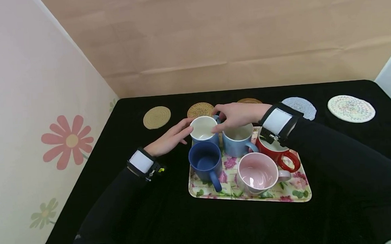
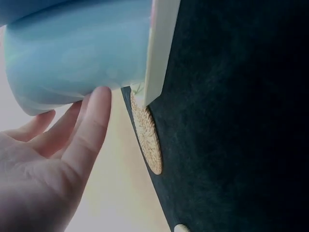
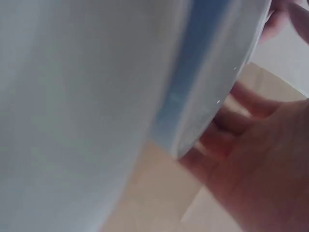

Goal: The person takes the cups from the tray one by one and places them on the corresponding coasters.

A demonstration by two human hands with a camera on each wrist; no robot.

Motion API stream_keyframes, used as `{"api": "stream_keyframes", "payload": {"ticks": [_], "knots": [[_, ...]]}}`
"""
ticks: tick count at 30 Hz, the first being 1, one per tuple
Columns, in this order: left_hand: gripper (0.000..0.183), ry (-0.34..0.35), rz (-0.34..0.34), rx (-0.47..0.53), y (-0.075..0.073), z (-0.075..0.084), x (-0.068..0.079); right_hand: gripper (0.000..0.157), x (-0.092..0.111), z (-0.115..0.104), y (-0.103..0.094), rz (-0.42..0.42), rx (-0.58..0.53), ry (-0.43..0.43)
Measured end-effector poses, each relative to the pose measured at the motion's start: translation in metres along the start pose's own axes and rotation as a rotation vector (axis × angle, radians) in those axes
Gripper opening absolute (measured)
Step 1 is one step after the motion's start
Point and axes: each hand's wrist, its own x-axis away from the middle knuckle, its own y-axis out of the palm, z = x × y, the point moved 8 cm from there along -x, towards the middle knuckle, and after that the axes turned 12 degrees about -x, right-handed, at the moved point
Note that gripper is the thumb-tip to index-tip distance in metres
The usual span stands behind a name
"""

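Observation:
A light blue mug (image 1: 203,127) with a white inside stands at the back left of a floral tray (image 1: 199,190). My left hand (image 1: 171,137) touches its left wall, fingers loosely bent, as the left wrist view also shows. From the right, my right hand (image 1: 230,116) grips that mug near its rim and handle, with the thumb at the rim. Beneath the right hand sits a second light blue mug (image 1: 237,148). The other mugs on the tray are a dark blue mug (image 1: 204,162), a pink mug (image 1: 257,172) and a red mug (image 1: 269,151), partly hidden by the right wrist.
Several round coasters line the back of the black tabletop: a tan coaster (image 1: 156,117), a woven brown coaster (image 1: 199,109), a half-hidden brown one (image 1: 249,100), a pale blue one (image 1: 302,106) and a speckled white one (image 1: 350,108). A flowered wall (image 1: 20,110) borders the left side.

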Motion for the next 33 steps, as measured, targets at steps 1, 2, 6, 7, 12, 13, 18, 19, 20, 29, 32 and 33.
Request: {"api": "stream_keyframes", "payload": {"ticks": [1,2,6,7,12,13,18,19,20,29,32,33], "knots": [[0.054,-0.002,0.000,0.007,0.000,0.000,0.001,0.070,-0.001,0.000,0.000,-0.006,-0.017,-0.017],[0.054,-0.004,0.000,0.014,0.001,-0.001,0.002,0.069,-0.001,-0.001,0.000,-0.007,-0.025,-0.030],[0.056,-0.006,0.005,0.045,0.002,-0.002,0.006,0.065,-0.002,-0.003,-0.001,-0.006,-0.059,-0.053],[0.056,-0.006,0.003,0.049,0.003,-0.002,0.006,0.065,-0.002,-0.003,-0.001,-0.008,-0.062,-0.053],[0.056,-0.010,0.000,0.037,-0.001,-0.001,0.006,0.063,0.001,-0.004,-0.003,0.023,0.071,-0.015],[0.055,-0.015,0.007,0.029,-0.003,-0.001,0.006,0.059,0.002,-0.006,-0.003,0.034,0.116,-0.009],[0.050,-0.037,0.065,-0.010,-0.019,-0.006,0.005,0.036,0.002,-0.019,0.001,0.063,0.267,-0.032],[0.050,-0.041,0.069,-0.013,-0.022,-0.007,0.005,0.032,0.002,-0.022,0.002,0.062,0.277,-0.040],[0.050,-0.043,0.070,-0.015,-0.023,-0.008,0.005,0.030,0.002,-0.024,0.003,0.063,0.285,-0.046],[0.051,-0.065,0.090,-0.025,-0.029,-0.013,0.008,0.024,-0.003,-0.032,0.004,0.034,0.294,-0.063],[0.051,-0.075,0.082,-0.027,-0.031,-0.013,0.004,0.030,-0.003,-0.030,0.004,0.026,0.295,-0.057],[0.051,-0.078,0.078,-0.028,-0.031,-0.013,0.001,0.034,-0.002,-0.030,0.003,0.030,0.303,-0.050]]}}
